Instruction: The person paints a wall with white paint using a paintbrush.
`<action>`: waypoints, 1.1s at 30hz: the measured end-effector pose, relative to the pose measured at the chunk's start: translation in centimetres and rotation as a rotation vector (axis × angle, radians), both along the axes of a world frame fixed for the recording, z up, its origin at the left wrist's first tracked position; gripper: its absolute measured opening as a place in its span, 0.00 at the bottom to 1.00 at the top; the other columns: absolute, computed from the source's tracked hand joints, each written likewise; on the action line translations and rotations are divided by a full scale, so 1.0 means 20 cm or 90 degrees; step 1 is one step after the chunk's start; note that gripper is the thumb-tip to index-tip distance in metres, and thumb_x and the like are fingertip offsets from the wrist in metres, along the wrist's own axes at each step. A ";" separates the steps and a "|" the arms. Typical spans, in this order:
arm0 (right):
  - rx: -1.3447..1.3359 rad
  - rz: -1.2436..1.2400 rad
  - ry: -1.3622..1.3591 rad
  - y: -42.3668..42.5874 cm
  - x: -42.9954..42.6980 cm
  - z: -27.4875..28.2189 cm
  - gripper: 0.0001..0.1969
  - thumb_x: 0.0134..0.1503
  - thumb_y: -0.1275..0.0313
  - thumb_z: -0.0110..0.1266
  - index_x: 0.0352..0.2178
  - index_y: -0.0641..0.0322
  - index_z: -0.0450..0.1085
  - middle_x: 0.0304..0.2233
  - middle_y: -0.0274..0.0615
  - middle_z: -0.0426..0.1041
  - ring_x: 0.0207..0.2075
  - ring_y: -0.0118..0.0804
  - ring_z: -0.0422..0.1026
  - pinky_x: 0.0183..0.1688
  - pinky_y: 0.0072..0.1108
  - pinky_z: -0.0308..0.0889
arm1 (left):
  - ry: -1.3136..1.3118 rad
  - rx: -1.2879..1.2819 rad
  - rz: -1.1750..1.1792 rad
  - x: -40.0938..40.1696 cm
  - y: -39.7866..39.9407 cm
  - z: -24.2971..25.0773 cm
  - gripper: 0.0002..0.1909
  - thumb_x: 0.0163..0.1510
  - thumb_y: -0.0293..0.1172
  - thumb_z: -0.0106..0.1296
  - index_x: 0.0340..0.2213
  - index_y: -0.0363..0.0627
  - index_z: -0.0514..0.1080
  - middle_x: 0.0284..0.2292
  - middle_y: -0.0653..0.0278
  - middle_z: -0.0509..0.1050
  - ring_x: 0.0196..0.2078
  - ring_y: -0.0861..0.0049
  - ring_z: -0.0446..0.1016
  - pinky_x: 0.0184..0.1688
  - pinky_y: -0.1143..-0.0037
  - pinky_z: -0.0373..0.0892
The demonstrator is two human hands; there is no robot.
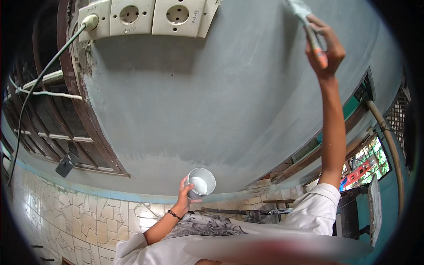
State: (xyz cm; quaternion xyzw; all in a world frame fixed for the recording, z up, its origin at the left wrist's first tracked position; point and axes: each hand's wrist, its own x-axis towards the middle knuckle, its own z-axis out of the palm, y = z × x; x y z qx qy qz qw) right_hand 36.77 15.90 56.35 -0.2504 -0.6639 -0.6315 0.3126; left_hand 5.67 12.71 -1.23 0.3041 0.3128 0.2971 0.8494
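Observation:
Low in the view, my left hand (186, 192) grips a grey plastic cup (209, 179) by its side. White liquid (198, 185), which looks like paint, covers the cup's bottom. Raised at the upper right, my right hand (331, 49) holds a paintbrush (311, 34) with an orange-tipped handle. Its white-coated bristle end points up and left against or close to the grey wall (198, 106); contact cannot be made out. Pale streaks show on the wall's surface, and its lower part has a lighter, uneven edge.
Wall sockets (177, 15) stand at the upper left, with a plug (90, 22) and hanging cable (49, 66). A brown window frame (99, 135) edges the wall, with a phone (64, 167) near it. A bamboo pole (386, 129) runs down the right side. Stone-patterned tiles (86, 218) cover the floor.

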 end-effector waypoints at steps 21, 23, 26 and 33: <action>-0.328 0.168 1.018 -0.56 -0.41 -2.41 0.14 0.56 0.81 0.65 0.43 0.69 0.71 0.48 0.50 0.80 0.49 0.45 0.81 0.52 0.32 0.79 | -0.004 -0.021 -0.078 -0.16 -0.10 -0.02 0.46 0.54 0.50 0.58 0.69 0.61 0.50 0.65 0.53 0.58 0.65 0.49 0.65 0.48 0.47 0.81; -0.162 0.264 1.358 -0.71 -0.45 -2.64 0.15 0.59 0.80 0.63 0.46 0.69 0.70 0.52 0.49 0.78 0.53 0.43 0.79 0.56 0.32 0.77 | -0.030 -0.025 -0.100 -0.12 -0.13 -0.03 0.44 0.55 0.50 0.58 0.68 0.60 0.51 0.64 0.53 0.60 0.63 0.46 0.69 0.48 0.46 0.81; 0.085 0.719 1.582 -0.87 -0.48 -3.00 0.20 0.60 0.78 0.62 0.53 0.69 0.67 0.55 0.47 0.73 0.58 0.45 0.74 0.65 0.38 0.71 | -0.026 -0.048 -0.140 -0.08 -0.17 -0.07 0.42 0.56 0.50 0.57 0.67 0.61 0.52 0.64 0.54 0.60 0.62 0.46 0.71 0.47 0.46 0.81; 0.234 0.940 1.732 -1.16 -0.56 -3.33 0.19 0.64 0.73 0.59 0.55 0.68 0.69 0.53 0.45 0.74 0.56 0.40 0.72 0.63 0.31 0.69 | -0.048 -0.043 -0.339 0.04 -0.31 -0.06 0.44 0.56 0.51 0.59 0.68 0.58 0.51 0.65 0.55 0.61 0.65 0.51 0.67 0.56 0.43 0.73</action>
